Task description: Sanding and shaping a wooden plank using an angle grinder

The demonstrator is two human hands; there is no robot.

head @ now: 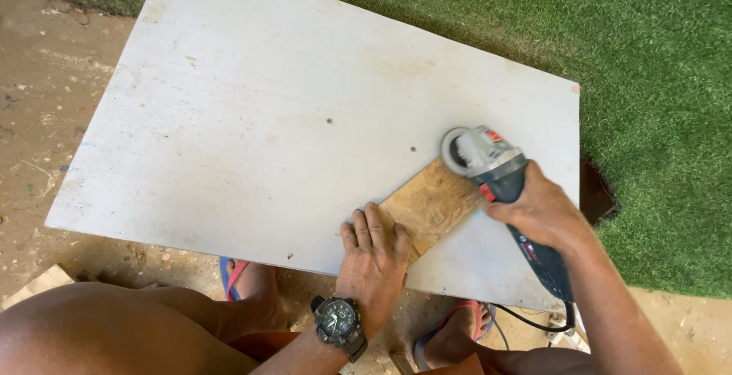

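Right hand (pixel 543 211) clenched around grey-blue angle grinder (pixel 499 173), left hand (pixel 374 257) flat, fingers spread, on plywood piece (pixel 428 203) atop white board (pixel 290 108).

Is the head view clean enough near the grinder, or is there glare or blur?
Head view: even daylight, no glare on the white board; grinder, wood piece and both hands sharp; soft shadow only beneath the board's near edge.

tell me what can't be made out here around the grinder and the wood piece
- Head view: near end of the wood piece lies under the left hand.
- Grinder grip is covered by the right hand; its disc faces down, unseen.
- Cable runs behind the forearm.
- Sandalled feet are partly under the white board.
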